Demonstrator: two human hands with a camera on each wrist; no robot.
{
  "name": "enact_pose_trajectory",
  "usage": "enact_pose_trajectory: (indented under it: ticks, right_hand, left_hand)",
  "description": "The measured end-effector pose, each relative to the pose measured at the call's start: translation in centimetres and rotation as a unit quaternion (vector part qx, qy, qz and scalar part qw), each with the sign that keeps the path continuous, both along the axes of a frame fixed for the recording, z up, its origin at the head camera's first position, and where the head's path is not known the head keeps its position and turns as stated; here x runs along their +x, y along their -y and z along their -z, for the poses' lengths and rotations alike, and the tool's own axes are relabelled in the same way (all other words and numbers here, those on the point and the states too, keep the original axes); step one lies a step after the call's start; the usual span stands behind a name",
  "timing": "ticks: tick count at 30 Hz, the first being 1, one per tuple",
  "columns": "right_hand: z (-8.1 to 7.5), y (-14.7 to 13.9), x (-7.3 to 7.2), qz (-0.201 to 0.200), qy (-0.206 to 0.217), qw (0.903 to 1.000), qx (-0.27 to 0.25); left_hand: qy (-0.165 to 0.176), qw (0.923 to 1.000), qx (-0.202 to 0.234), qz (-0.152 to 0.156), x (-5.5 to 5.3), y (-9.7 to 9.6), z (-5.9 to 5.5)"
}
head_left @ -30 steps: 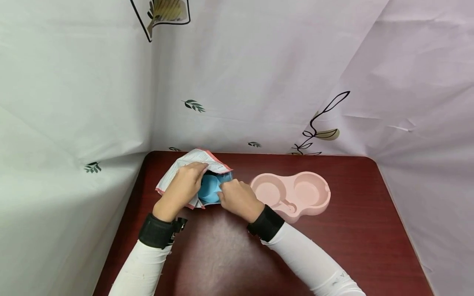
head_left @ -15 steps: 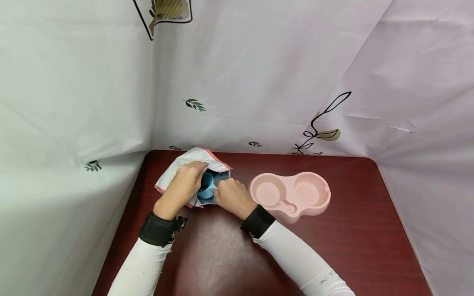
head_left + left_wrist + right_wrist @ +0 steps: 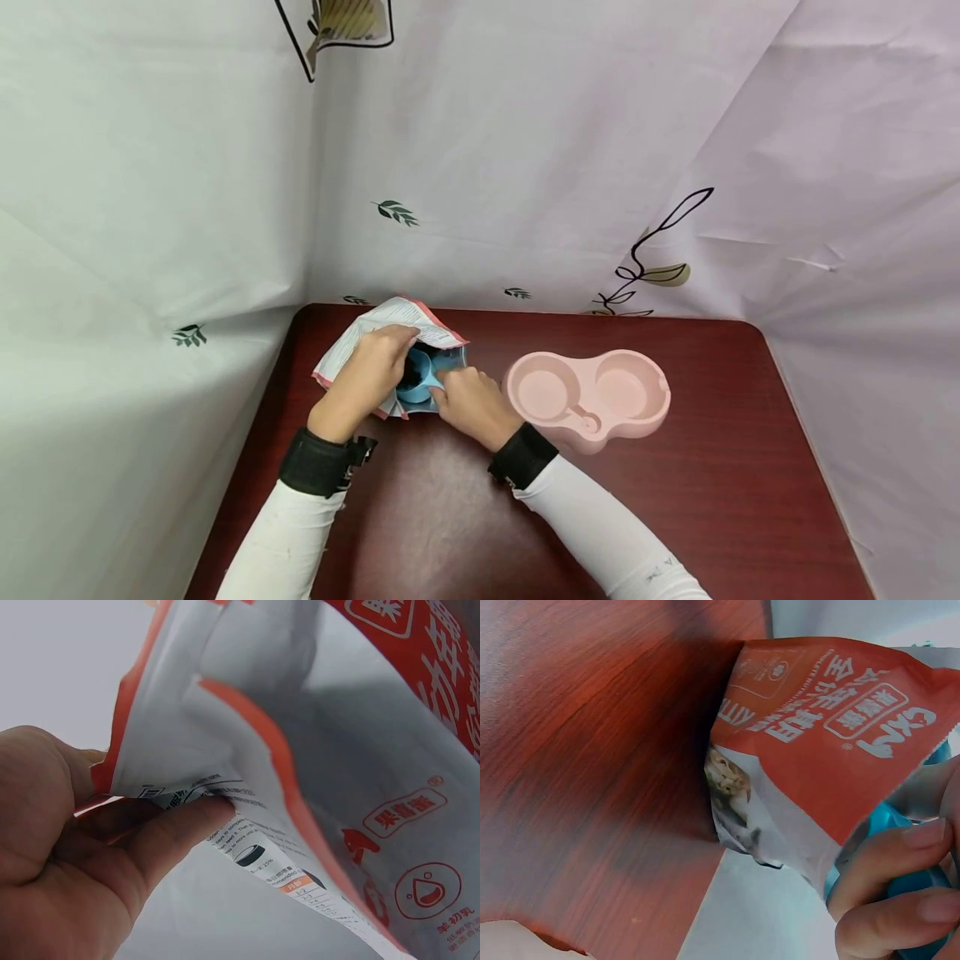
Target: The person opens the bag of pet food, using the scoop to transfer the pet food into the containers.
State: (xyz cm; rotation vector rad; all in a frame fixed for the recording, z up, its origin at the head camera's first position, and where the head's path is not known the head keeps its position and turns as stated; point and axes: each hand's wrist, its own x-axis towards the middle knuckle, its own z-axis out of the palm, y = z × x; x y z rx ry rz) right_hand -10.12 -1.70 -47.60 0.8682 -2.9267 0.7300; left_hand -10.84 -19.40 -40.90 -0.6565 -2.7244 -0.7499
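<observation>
A pet food bag [image 3: 397, 315] with red edges stands with its mouth spread at the back left of the table; a cat picture shows in the right wrist view. My left hand [image 3: 366, 371] grips the bag's edge, thumb and fingers on either side of it in the left wrist view. Inside the mouth sits a light-blue scoop [image 3: 418, 392], with dark contents in its cup. My right hand [image 3: 474, 402] holds the scoop's handle [image 3: 922, 881], fingers curled round it at the bag's rim. The lower part of the bag's inside is hidden.
Right of the bag, a pink double bowl [image 3: 587, 367] with two round hollows and a small one stands close to my right hand. The dark red table [image 3: 720, 467] meets a white patterned curtain [image 3: 510, 167] at its back and sides.
My right hand has moved slightly left and the scoop has tipped deeper into the bag, where dark contents now show in its cup. My left hand stays on the bag's edge.
</observation>
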Motion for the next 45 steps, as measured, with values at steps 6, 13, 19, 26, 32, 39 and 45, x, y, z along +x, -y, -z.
enact_pose_trajectory:
  ticks: [6,13,19,26,32,39,45]
  right_hand:
    - [-0.3,-0.7,0.6,0.002,-0.019,0.9997,-0.012]
    - [-1.8,-2.5,1.6,0.007,-0.051,0.9987,-0.009]
    - [-1.4,-4.4,2.5,0.006,-0.077,0.9967,-0.027]
    - [2.4,-5.8,3.6,0.011,-0.088,0.9884,-0.123]
    - [3.8,-5.9,4.2,0.014,-0.087,0.9825,-0.164]
    - [2.8,-6.1,4.1,0.010,-0.100,0.9835,-0.150]
    - [0.7,-7.6,3.9,-0.007,-0.107,0.9833,-0.147]
  left_hand:
    - [0.002,1.0000,0.004,-0.004,-0.4,0.6,-0.3]
    - [0.004,1.0000,0.004,-0.005,-0.7,0.9,-0.4]
    - [-0.008,0.9999,0.001,-0.013,-0.9,0.9,-0.2]
    - [-0.005,0.9999,0.008,-0.008,-1.0,0.9,-0.2]
    - [0.000,0.9999,0.012,-0.007,-1.0,0.8,-0.1]
    - [-0.001,0.9999,0.013,-0.007,-1.0,0.9,-0.1]
    - [-0.005,0.9998,0.014,-0.009,-1.1,0.9,-0.1]
